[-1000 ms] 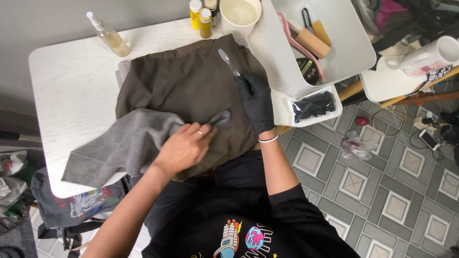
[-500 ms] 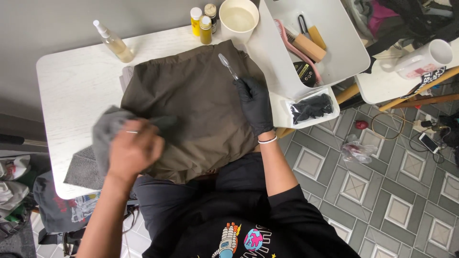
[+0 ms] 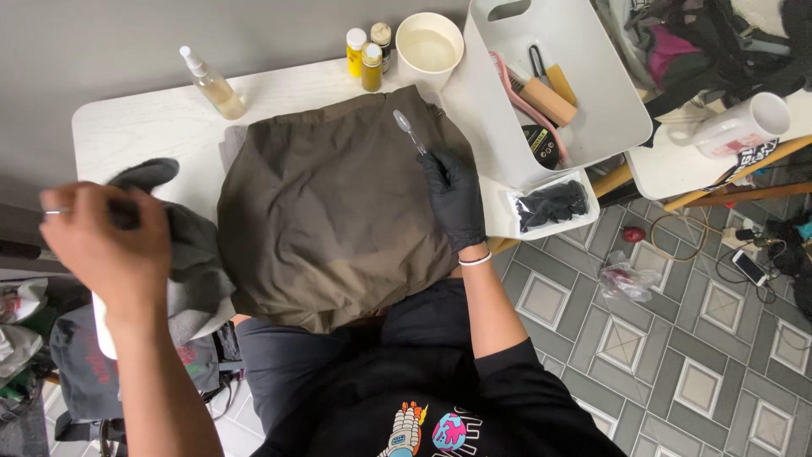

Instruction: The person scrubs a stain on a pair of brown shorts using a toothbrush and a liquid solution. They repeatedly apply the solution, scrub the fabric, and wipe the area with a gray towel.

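An olive-brown fabric bag point(image 3: 330, 211) lies spread across the white table point(image 3: 127, 127). My right hand point(image 3: 455, 196), in a black glove, rests on the bag's right edge and holds a clear-handled toothbrush point(image 3: 408, 129) with its head on the fabric near the top. At the table's left end my bare left hand point(image 3: 110, 250) grips a grey cloth point(image 3: 190, 254) and holds it raised beside the bag.
A clear spray bottle point(image 3: 213, 85), small yellow bottles point(image 3: 365, 56) and a white cup of liquid point(image 3: 429, 49) stand at the table's back. A white bin point(image 3: 592, 110) with brushes sits to the right, with a box of black gloves point(image 3: 550, 205). Bags and cables lie on the tiled floor.
My left hand has pulled the grey cloth off the bag and carried it leftward to the table's end. The gloved right hand with the toothbrush has stayed in place.
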